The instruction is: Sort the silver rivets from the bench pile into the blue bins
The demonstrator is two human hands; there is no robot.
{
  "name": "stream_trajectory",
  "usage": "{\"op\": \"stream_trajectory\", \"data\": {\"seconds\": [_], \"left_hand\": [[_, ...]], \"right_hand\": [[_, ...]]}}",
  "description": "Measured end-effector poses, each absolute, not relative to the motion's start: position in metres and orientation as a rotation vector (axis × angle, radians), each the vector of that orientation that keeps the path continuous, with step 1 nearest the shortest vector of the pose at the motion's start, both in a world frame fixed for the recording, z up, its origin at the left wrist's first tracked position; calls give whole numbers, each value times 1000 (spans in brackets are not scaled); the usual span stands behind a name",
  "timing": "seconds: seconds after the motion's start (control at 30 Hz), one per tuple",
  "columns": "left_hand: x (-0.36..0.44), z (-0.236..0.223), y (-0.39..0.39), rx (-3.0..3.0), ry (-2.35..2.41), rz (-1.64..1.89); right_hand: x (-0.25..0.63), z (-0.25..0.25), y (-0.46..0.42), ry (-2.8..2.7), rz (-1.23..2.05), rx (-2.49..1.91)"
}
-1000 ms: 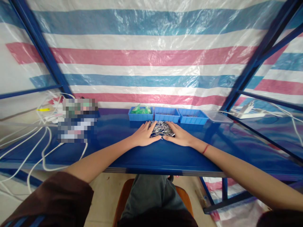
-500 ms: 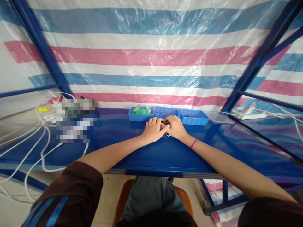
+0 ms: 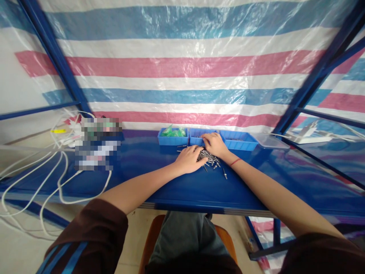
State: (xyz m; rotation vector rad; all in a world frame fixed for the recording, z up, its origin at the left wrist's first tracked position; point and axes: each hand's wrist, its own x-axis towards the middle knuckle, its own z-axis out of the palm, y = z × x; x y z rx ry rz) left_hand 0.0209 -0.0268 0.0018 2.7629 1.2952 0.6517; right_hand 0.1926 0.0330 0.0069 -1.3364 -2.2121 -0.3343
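In front, a person's gray trousers (image 3: pixel 184 234) showed under the near edge of a blue desk (image 3: pixel 176 190). Beyond that edge, about midway along it, one stray metal pin (image 3: pixel 225 174) lay apart from the rest, its long axis running mostly from near to far, its thicker end toward the near edge and slightly right.

Just past it sat a loose pile of metal pins (image 3: pixel 209 156), in the middle of the desk. The pins pointed many ways, though several at the near side fanned toward the near edge. The left hand (image 3: pixel 188 158) lay palm down against the pile's left side, its grip loosely open, thumb on the near side and fingers on the far side, so the pile was directly to its right. By its fingers, a couple of thin pins (image 3: pixel 181 146) lay roughly parallel to the near edge.

The right hand (image 3: pixel 216 144) arched over the pile's far right side, nearer the far edge, fingers bent; whether its grip held any pins could not be told. Its fingertips were by the middle blue bin (image 3: pixel 195 141), which stood between a bin of green pieces (image 3: pixel 172 142) and a right-hand bin (image 3: pixel 241 145). Behind hung a striped sheet (image 3: pixel 182 66).
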Motion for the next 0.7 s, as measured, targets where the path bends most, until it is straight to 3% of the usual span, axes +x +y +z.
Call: {"op": "stream_trajectory", "data": {"seconds": [0.3,0.7], "left_hand": [[12,9,-26,2743,1326,760],[-8,17,-14,2612,1684,542]], "right_hand": [[204,38,9,-2142,-283,-1229],[237,67,-32,-2523,442,-1681]]}}
